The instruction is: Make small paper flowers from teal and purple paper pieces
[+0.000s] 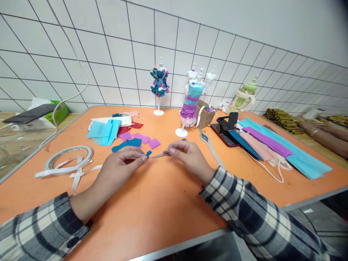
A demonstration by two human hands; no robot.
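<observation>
And this is looking like a craft workroom: small dressed mannequins (pixel 160 81) are standing before a tiled wall (pixel 114 54), tape (pixel 88 154) is lying on the orange counter (pixel 152 210) with scraps (pixel 154 144) and coloured strips (pixel 272 141), and over on the right another person's arms (pixel 330 137) are showing above a second counter (pixel 304 140).

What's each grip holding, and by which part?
Left grip: small teal scrap, pinched at one edge. Right grip: slim pointed tool, by the end opposite its point.
</observation>
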